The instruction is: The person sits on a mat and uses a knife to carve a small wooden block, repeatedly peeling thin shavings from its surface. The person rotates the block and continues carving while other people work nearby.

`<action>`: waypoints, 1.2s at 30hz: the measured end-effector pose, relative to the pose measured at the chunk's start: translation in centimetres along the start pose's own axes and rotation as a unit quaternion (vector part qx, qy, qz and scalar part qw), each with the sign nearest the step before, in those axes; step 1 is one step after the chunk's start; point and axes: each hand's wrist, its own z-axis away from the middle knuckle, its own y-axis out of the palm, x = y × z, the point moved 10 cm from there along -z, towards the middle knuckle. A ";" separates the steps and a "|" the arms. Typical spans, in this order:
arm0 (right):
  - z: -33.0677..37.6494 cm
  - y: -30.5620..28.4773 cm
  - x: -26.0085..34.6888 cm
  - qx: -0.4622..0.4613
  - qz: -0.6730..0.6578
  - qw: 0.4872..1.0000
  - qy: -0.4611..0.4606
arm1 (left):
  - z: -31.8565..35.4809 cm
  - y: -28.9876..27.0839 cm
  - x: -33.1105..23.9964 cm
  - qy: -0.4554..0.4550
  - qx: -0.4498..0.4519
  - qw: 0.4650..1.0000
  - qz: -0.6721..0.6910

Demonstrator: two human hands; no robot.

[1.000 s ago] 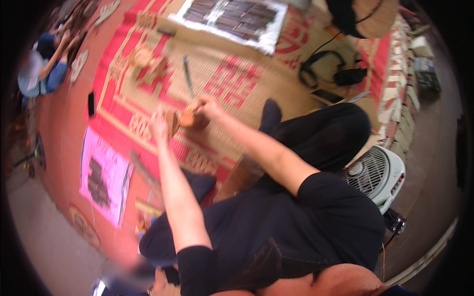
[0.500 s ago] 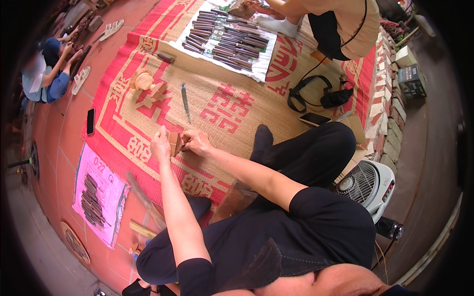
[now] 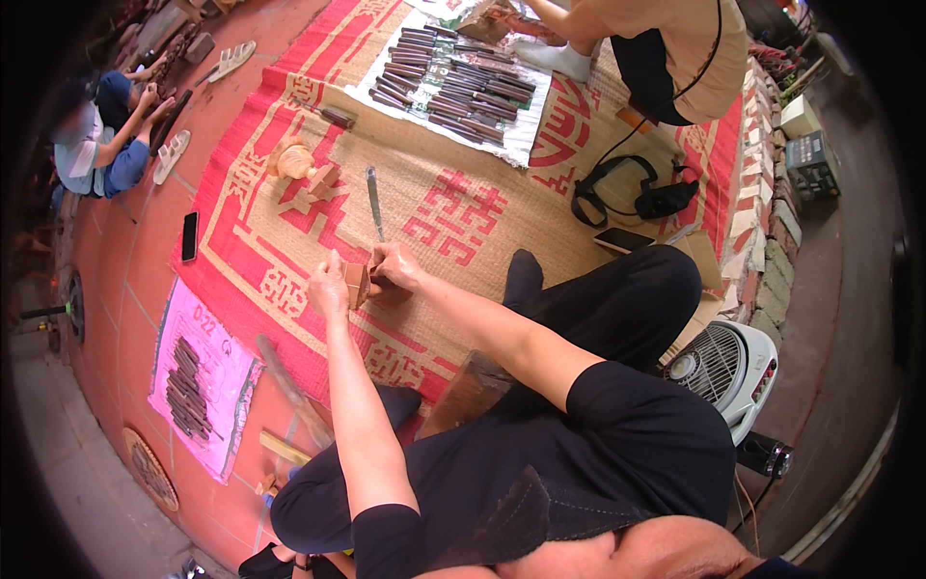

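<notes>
My left hand [image 3: 330, 287] grips a small reddish-brown block [image 3: 356, 280] marked with pale lines, out over the mat. My right hand [image 3: 395, 266] is close against the block's right side, its fingers bent and closed. What those fingers hold, if anything, is hidden. Just beyond the right hand lies a long, narrow grey blade-like strip [image 3: 374, 198], flat on the woven mat. Farther left, a round tan ball-like object [image 3: 291, 157] rests beside a brown wooden block [image 3: 322, 180].
Several dark sticks [image 3: 484, 85] lie on a white sheet [image 3: 382, 114]; more sit on a pink sack [image 3: 231, 386]. A person [image 3: 666, 58] crouches at the far right; another [image 3: 101, 145] sits at left. A fan [image 3: 714, 362] stands by my right knee, a phone [image 3: 189, 236] at the mat's edge.
My right hand has shifted upward along the block's right side. The left hand keeps its hold on the block. The whole view has moved slightly, so the surroundings appear farther right.
</notes>
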 end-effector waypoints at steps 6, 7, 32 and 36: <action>3.0 2.0 2.2 0.035 -0.044 0.998 -0.033 | -0.2 0.0 0.8 -0.021 0.005 1.000 -0.010; 3.1 1.9 2.0 0.032 -0.050 0.998 -0.020 | -0.1 -0.2 0.4 -0.022 0.007 1.000 -0.010; 3.4 1.9 2.6 0.051 0.068 0.995 -0.057 | 0.2 -0.4 0.2 -0.005 -0.008 1.000 0.011; 1.7 0.3 0.1 -0.019 -0.123 0.992 -0.033 | 0.5 0.1 -0.3 -0.016 -0.001 1.000 -0.005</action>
